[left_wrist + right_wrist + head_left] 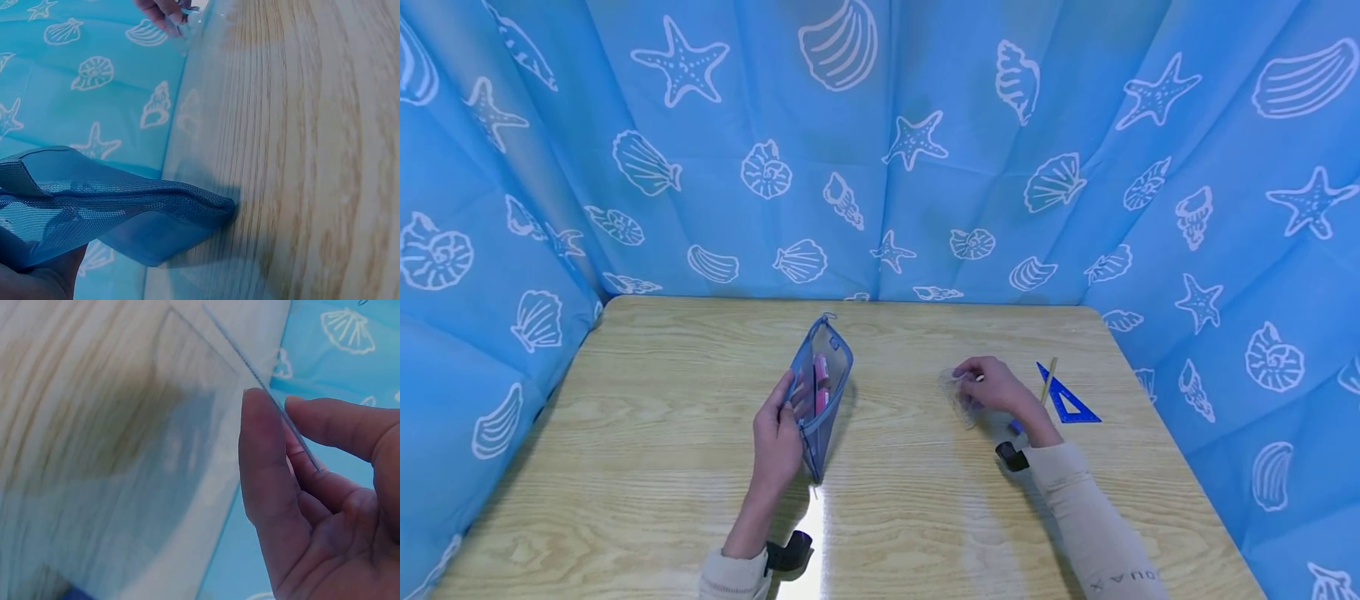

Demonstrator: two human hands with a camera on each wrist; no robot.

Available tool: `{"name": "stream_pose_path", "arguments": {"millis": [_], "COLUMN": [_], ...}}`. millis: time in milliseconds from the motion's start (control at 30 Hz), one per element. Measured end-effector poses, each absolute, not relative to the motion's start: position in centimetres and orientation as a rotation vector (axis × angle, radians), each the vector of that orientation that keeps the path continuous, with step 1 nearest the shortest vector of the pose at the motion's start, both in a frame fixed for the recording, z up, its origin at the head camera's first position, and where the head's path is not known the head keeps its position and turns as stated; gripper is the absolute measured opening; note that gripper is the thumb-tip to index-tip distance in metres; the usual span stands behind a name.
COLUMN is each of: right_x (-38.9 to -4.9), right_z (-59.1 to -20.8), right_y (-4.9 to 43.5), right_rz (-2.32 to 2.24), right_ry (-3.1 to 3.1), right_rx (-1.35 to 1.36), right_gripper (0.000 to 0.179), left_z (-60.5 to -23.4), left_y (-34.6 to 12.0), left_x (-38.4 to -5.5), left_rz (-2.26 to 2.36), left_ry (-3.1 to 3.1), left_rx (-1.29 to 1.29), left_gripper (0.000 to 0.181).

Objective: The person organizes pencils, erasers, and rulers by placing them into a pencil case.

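Note:
My left hand (777, 440) holds a blue mesh zip pouch (818, 437) upright by its left side, thumb at the rim. The pouch's mouth gapes, and two pink items (822, 385) show inside. In the left wrist view the pouch (137, 203) fills the lower left. Further right, my right hand (992, 386) pinches a thin clear plastic piece (958, 400) just over the table. The right wrist view has this piece (240, 357) nearly edge-on between thumb and fingers, with fine marks along its edge; its exact kind is hard to tell.
Right of my right hand lie a blue set square (1060, 400) and a thin yellowish stick (1048, 379). A small blue block (1016, 427) sits partly hidden by the right wrist. The wooden table (647, 417) is bordered by a blue seashell curtain (850, 167).

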State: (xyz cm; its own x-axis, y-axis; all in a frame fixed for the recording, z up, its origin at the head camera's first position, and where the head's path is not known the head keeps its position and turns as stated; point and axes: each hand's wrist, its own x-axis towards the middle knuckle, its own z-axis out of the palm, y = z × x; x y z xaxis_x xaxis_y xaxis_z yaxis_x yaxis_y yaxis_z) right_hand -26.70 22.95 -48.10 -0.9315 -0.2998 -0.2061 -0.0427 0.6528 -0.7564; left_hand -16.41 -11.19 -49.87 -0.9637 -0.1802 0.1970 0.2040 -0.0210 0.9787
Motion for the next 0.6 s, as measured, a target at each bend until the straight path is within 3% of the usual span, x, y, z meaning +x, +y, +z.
{"name": "stream_pose_path", "arguments": {"millis": [600], "right_x": [-25.5], "right_z": [-47.4], "right_y": [19.7], "right_rz": [-1.316], "right_ry": [2.534], "right_rx": [-0.327], "right_gripper": [0.028], "left_z": [-49.8], "left_y": [-11.0], "left_x": [-16.0], "left_rz": [-1.989], "left_ry": [-2.022], "left_rx": [-0.034], "left_gripper": [0.054]}}
